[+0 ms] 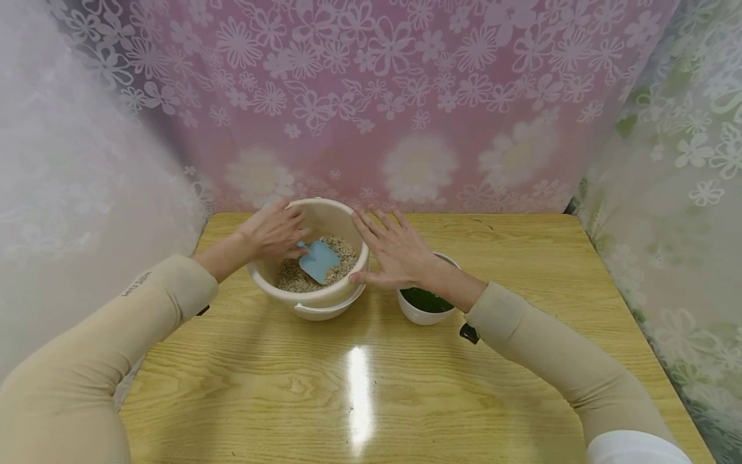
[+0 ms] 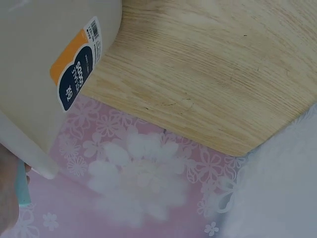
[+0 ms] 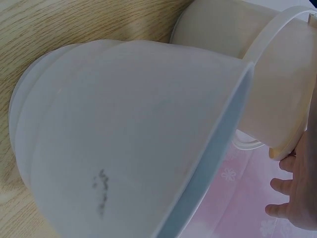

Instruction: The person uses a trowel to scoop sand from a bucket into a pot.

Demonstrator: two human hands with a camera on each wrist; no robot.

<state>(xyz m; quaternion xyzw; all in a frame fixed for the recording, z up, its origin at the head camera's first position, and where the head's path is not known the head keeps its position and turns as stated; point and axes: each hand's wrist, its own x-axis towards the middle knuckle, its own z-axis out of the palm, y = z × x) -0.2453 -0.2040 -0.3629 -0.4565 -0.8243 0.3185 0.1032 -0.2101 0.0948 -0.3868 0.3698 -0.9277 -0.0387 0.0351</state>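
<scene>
A cream bucket (image 1: pixel 272 291) stands on the table, holding tan granular material (image 1: pixel 342 248) at its bottom. Reaching in over the left rim, my left hand (image 1: pixel 275 231) grips a light blue scoop (image 1: pixel 320 259), whose blade lies on the grains. Part of its teal handle (image 2: pixel 22 184) shows beside the hand in the left wrist view. My right hand (image 1: pixel 400 256) rests on the bucket's right rim with fingers spread and fairly straight. Under the right wrist stands a white bowl (image 1: pixel 422 316) with something dark green inside; my forearm partly covers it.
The wooden table (image 1: pixel 301 386) ends at the back against a pink floral curtain (image 1: pixel 359 154). Pale curtains (image 1: pixel 93 193) hang at both sides. The bucket's white handle (image 1: pixel 336 308) hangs down its front, and a label (image 2: pixel 77 64) is on its side.
</scene>
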